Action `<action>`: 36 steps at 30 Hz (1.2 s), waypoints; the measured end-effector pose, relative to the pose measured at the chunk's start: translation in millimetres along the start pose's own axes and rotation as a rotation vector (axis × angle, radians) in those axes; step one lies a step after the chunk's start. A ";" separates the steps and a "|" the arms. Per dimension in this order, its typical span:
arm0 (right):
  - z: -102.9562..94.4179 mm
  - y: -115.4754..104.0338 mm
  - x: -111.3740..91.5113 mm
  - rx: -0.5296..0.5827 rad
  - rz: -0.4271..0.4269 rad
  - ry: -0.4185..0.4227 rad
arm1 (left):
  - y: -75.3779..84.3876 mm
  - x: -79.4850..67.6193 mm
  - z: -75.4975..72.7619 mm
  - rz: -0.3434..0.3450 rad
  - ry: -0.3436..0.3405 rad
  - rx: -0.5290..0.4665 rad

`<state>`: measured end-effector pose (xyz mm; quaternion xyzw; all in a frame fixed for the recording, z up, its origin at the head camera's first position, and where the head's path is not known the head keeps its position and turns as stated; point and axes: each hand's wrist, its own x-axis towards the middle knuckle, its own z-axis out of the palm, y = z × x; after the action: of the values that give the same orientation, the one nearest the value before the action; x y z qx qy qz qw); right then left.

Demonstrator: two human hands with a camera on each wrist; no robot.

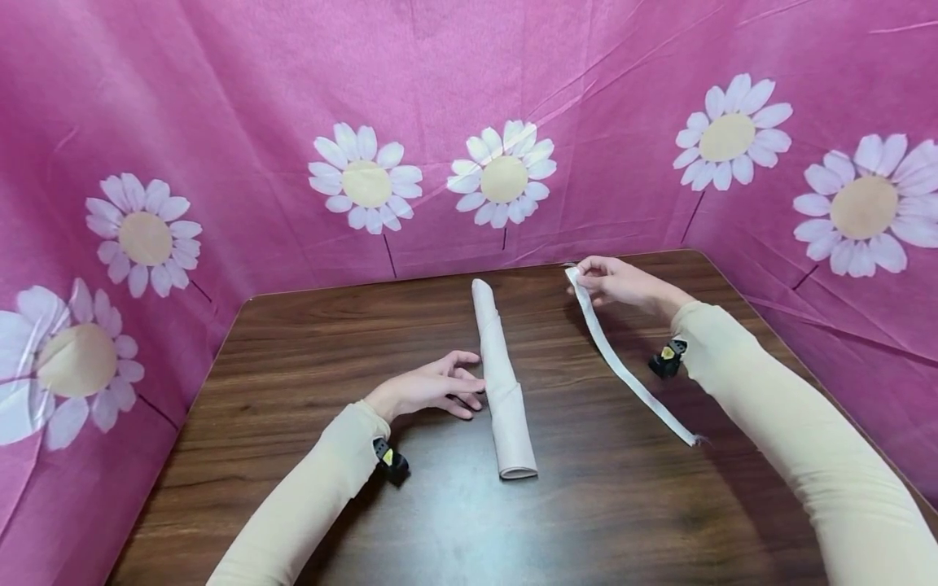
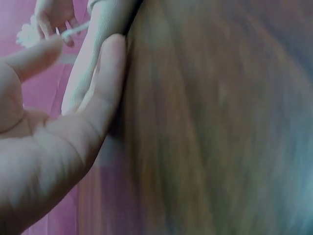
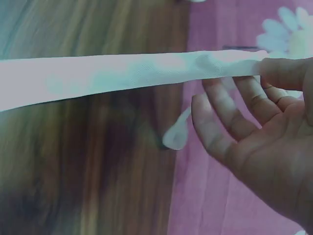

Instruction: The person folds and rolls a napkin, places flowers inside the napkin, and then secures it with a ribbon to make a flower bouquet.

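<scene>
Your right hand (image 3: 279, 142) pinches the white strip (image 3: 127, 73) at its far end; the strip extends nearer, above the wood-grain tabletop (image 3: 73, 171). Flowered pink cloth (image 3: 210, 210) observed beyond the far edge; a pale rounded form (image 3: 176, 135) noted left of the strip, too blurred to identify.

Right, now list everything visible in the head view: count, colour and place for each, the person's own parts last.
Table: one, brown wood grain, lower middle
Roll: one, off-white, lying on the table's middle
Strip: one, white, right of the roll
Backdrop: one, pink, behind and beside the table
Flowers: six, white with pale yellow centres, on the backdrop
Wrist cameras: two, black with yellow patches, one per wrist
Sleeves: two, cream, on both arms
Left hand: one, bare, at the roll's left side
Right hand: one, bare, pinching the strip's far end
</scene>
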<state>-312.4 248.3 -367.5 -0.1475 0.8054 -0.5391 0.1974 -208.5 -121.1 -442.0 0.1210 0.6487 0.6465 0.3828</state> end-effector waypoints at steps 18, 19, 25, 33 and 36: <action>24.8 -77.9 -2.4 0.167 -0.050 -0.251 | 52.1 -19.6 -35.4 0.134 0.119 0.188; 26.4 -83.5 -3.8 0.142 -0.048 -0.251 | 56.0 -19.4 -35.8 0.152 0.126 0.192; 32.9 -120.5 -16.6 0.084 -0.093 -0.297 | 84.6 -20.1 -32.2 0.251 0.167 0.181; 38.1 -158.7 -28.9 0.161 -0.178 -0.465 | 126.9 -23.6 -14.4 0.375 0.093 0.230; 41.8 -165.7 -30.8 0.149 -0.171 -0.497 | 134.7 -22.3 -6.1 0.393 -0.013 0.223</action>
<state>-261.3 166.1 -223.3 -0.3280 0.6750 -0.5587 0.3531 -242.9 -122.1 -309.7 0.2906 0.6776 0.6323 0.2379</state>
